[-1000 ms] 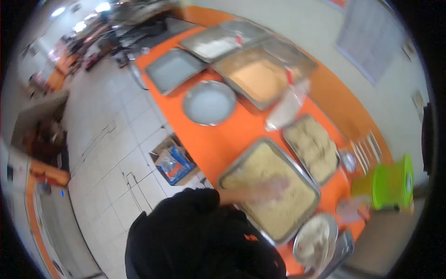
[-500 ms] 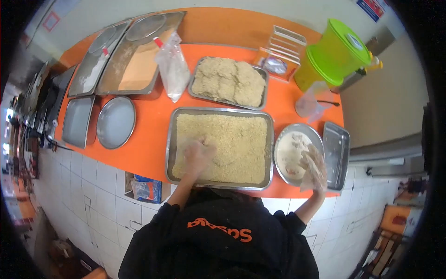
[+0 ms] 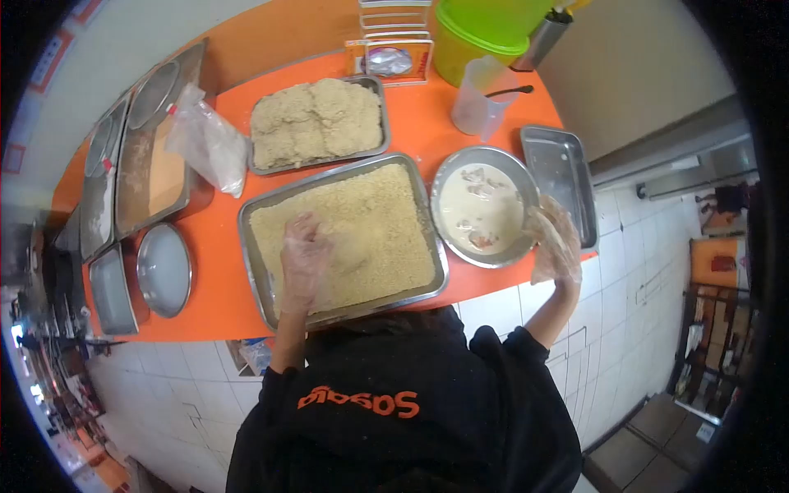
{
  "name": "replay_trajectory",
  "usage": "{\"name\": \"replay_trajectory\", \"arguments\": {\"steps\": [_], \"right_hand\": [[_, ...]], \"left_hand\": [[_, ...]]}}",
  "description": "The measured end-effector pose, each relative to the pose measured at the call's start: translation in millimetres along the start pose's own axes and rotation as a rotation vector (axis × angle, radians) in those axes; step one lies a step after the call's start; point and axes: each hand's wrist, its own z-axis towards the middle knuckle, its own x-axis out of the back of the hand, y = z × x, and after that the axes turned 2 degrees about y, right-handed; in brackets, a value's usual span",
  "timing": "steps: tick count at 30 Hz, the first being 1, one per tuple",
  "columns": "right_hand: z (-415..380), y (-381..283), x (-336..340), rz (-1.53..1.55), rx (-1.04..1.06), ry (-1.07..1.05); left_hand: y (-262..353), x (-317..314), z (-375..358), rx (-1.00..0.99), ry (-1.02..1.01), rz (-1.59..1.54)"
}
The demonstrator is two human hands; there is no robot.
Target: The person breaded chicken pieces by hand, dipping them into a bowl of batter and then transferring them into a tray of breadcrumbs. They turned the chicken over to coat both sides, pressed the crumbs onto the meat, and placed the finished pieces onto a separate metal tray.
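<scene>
My left hand point(image 3: 302, 263), in a clear plastic glove, is over the left part of a metal tray point(image 3: 442, 283) filled with pale breadcrumbs point(image 3: 386, 222). Its fingers are slightly bent and apart, with nothing visible in them. A low mound in the crumbs lies just right of the hand. At the right rim of a round metal bowl point(image 3: 440, 177), my right hand point(image 3: 555, 242) wears a glove wet with batter, its fingers stretched out. Pieces that look like raw meat point(image 3: 485, 182) sit partly sunk in the bowl's creamy white batter point(image 3: 460, 205).
Behind stands a tray of crumb-coated pieces point(image 3: 316, 123). An empty metal tray point(image 3: 559, 172) and a plastic jug point(image 3: 481, 99) flank the bowl. Leftward are a bag of white powder point(image 3: 209, 144), a round pan point(image 3: 164, 271) and deep metal bins point(image 3: 156, 172). A green container point(image 3: 472, 53) stands behind.
The view has swung to the right. My left hand has come up off the crumbs it was touching. My right hand has moved from over the batter to the bowl's right rim.
</scene>
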Motion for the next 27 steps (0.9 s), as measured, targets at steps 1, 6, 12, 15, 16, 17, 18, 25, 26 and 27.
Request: {"name": "replay_trajectory", "arguments": {"steps": [1, 6, 12, 15, 16, 17, 18, 25, 26, 27], "right_hand": [[-0.5, 3.4, -0.8, 0.007, 0.003, -0.004], [2.6, 0.0, -5.1, 0.167, -0.094, 0.001], [6.4, -10.5, -14.6, 0.352, -0.167, 0.012], [7.6, -12.9, -17.3, 0.388, -0.203, 0.001], [6.9, -14.1, -18.0, 0.395, -0.213, 0.000], [6.6, -13.1, -17.7, 0.382, -0.196, -0.008], [6.8, -10.5, -16.7, 0.368, -0.178, -0.016], [7.7, -4.4, -17.3, 0.420, -0.170, -0.017], [8.2, -7.7, -17.3, 0.380, -0.168, -0.014], [8.2, -12.0, -16.8, 0.339, -0.170, -0.011]], "left_hand": [[17.6, -3.3, 4.5, 0.008, -0.025, -0.057], [65.6, 5.1, 59.5, -0.060, -0.126, -0.365], [139.3, 21.5, 132.2, -0.128, -0.229, -0.099], [141.7, 34.4, 178.6, -0.154, -0.304, 0.055], [141.4, 34.8, 189.9, -0.156, -0.306, 0.114], [139.8, 35.2, 201.6, -0.157, -0.308, 0.173], [135.3, 35.9, 214.7, -0.133, -0.335, 0.203], [85.0, 34.7, 301.8, -0.237, -0.245, 0.439], [85.1, 31.5, 305.6, -0.295, -0.188, 0.574], [83.5, 31.1, 306.9, -0.463, -0.098, 0.739]]}}
